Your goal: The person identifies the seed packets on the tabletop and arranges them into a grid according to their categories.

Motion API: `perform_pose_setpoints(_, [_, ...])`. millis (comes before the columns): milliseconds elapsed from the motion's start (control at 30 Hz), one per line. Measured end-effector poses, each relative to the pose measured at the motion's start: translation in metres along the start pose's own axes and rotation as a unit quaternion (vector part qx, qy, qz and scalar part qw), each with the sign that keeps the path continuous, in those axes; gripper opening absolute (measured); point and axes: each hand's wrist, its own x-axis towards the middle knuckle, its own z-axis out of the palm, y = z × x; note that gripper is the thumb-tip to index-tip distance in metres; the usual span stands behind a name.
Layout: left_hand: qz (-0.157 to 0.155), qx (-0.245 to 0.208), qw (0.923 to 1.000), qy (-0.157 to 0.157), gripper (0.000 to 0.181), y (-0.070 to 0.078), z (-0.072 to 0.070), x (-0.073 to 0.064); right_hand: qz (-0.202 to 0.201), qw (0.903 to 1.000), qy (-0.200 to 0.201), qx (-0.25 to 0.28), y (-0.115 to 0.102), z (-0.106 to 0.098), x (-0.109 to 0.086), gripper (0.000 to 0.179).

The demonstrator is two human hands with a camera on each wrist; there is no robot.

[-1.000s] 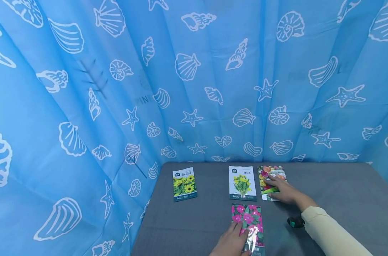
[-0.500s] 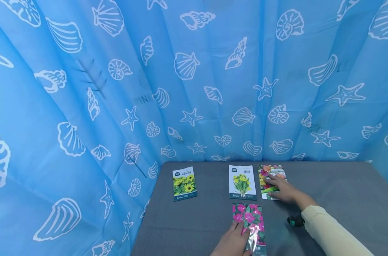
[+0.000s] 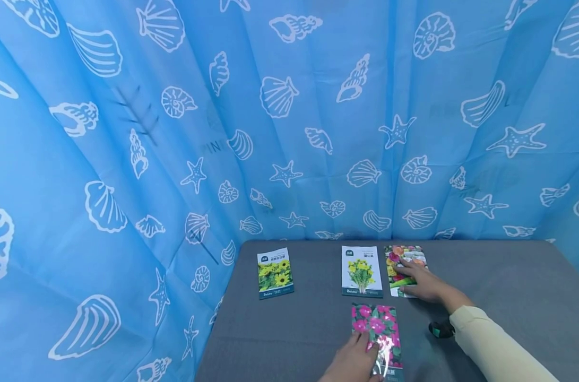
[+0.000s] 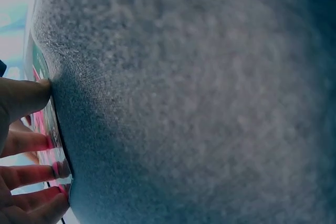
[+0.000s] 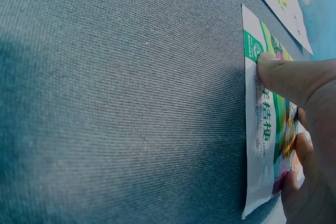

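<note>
My left hand (image 3: pixel 353 358) lies on a glossy flower seed packet (image 3: pixel 377 324) printed with pink blooms, near the front of the table. Its thumb and fingertips press on the packet's face, as the left wrist view shows from low beside it. Farther back on the right, my right hand (image 3: pixel 425 284) rests with spread fingers on a seed packet (image 3: pixel 415 255) covered in many-coloured flowers. In the right wrist view the thumb (image 5: pixel 270 69) touches the white and green end of that packet. The palm and fingers hide part of each packet.
A white packet with a bunch of yellow flowers (image 3: pixel 362 273) lies just left of the many-coloured one. Another yellow-flower packet (image 3: pixel 276 276) is at the back left. A blue shell-print curtain (image 3: pixel 308 132) hangs behind the grey table (image 3: pixel 270 329).
My left hand and the pink-flower packet have slid a little to the right. The right hand and its packet have stayed in place.
</note>
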Motion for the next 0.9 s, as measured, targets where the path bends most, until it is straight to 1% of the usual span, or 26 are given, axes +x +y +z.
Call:
perform_pose_setpoints(67, [0.007,0.01,0.9999,0.004,0.056,0.001,0.0,0.001,0.001,1.0,-0.001,-0.002,0.0,0.0,0.0,0.067])
perform_pose_setpoints(200, [0.012,0.015,0.9998,0.006,0.056,0.005,-0.001,0.002,-0.003,1.0,0.002,0.002,0.001,0.001,-0.001,0.066])
perform_pose_setpoints(433, [0.02,0.012,0.9996,-0.019,0.057,0.009,-0.001,0.007,-0.01,0.9999,0.005,0.0,0.001,0.001,-0.002,0.066])
perform_pose_setpoints(667, [0.036,0.027,0.9989,-0.015,0.062,0.012,0.002,0.01,-0.014,0.9999,0.006,0.001,0.0,0.001,-0.002,0.065])
perform_pose_setpoints(800, [0.031,0.029,0.9987,-0.026,0.063,0.015,0.0,0.013,-0.016,0.9998,0.008,0.002,0.0,0.0,-0.003,0.065])
perform_pose_setpoints(900, [0.031,0.033,0.9987,-0.023,0.064,0.017,0.0,0.015,-0.016,0.9998,0.01,0.003,-0.001,0.0,-0.003,0.065])
